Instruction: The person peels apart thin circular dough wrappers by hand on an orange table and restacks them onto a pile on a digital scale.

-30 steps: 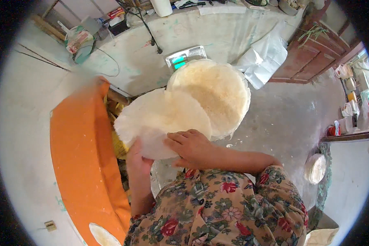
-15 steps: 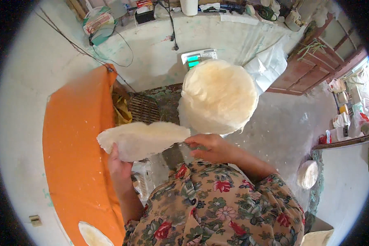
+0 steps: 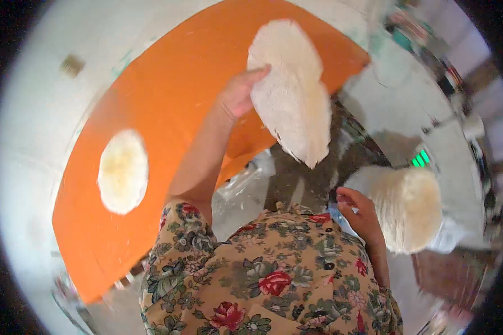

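Observation:
A thin, cream-white sheet [image 3: 293,95] with ragged edges, of a fibrous or floury material I cannot make out, hangs in my left hand [image 3: 241,92]. My left thumb presses on its near face, and the other fingers are hidden behind it. The sheet is over the far right part of the orange-covered table [image 3: 207,50]. My right hand [image 3: 360,212] holds nothing, its fingers loosely bent and apart, beside a tall stack of similar sheets [image 3: 413,206]. Another round sheet [image 3: 123,170] lies flat on the left part of the orange cover.
Behind the stack, the green-lit display [image 3: 421,158] of a scale shows. A crumpled clear plastic bag [image 3: 246,187] is below the table's near edge. Blurred small items line a ledge along the wall at the right, and a pale wall runs behind the table.
My view has swung left toward the orange table. My left hand has carried the sheet over it, and my right hand has come away from the sheet's edge.

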Demonstrator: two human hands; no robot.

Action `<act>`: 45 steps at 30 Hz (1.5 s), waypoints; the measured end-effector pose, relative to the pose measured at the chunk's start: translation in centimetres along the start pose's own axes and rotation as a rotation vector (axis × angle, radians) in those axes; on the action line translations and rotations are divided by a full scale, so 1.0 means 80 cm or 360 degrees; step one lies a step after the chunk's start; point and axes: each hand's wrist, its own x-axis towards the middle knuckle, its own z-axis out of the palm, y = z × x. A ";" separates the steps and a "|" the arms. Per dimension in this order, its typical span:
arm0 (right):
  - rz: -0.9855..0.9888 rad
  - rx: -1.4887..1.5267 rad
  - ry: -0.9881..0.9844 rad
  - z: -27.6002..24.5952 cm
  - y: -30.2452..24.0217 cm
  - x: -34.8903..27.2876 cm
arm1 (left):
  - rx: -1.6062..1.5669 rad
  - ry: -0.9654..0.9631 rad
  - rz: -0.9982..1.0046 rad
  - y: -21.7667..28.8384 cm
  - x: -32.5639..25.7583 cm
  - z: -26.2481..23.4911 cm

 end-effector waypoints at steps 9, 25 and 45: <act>-0.0327 -0.0323 -0.0349 -0.032 -0.001 0.032 | -0.0160 0.0803 0.1181 0.058 -0.262 -0.088; -0.0525 -0.0706 -0.0624 -0.050 0.034 0.033 | 0.0941 0.2708 0.1139 -0.167 -0.406 -0.313; 0.0701 0.0045 0.1901 -0.300 0.400 -0.334 | 0.1966 -0.0862 0.0915 -0.519 0.106 0.482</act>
